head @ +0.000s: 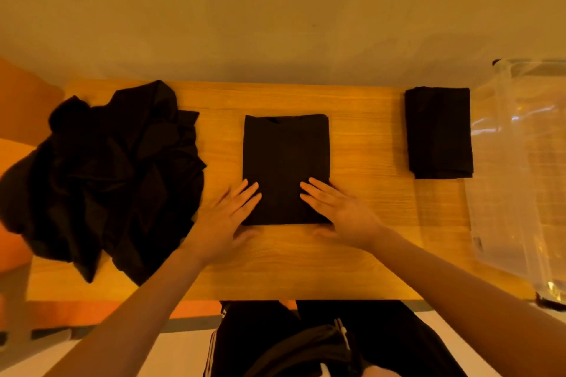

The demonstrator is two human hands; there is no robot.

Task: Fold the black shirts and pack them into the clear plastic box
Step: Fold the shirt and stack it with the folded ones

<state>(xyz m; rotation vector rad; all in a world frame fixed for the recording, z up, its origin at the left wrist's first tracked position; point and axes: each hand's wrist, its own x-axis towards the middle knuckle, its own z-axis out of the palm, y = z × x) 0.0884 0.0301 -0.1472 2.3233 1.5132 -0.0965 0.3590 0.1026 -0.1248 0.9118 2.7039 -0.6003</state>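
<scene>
- Lying mid-table [367, 254], the folded shirt [286, 159] is a neat, flat black rectangle.
- Left hand [228, 217] and right hand [340, 211] press its near corners, fingers straight, gripping nothing.

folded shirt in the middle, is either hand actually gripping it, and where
Neither grips it. The left hand and right hand lie flat with straight fingers on the near corners of the folded shirt, pressing it onto the table.
</scene>
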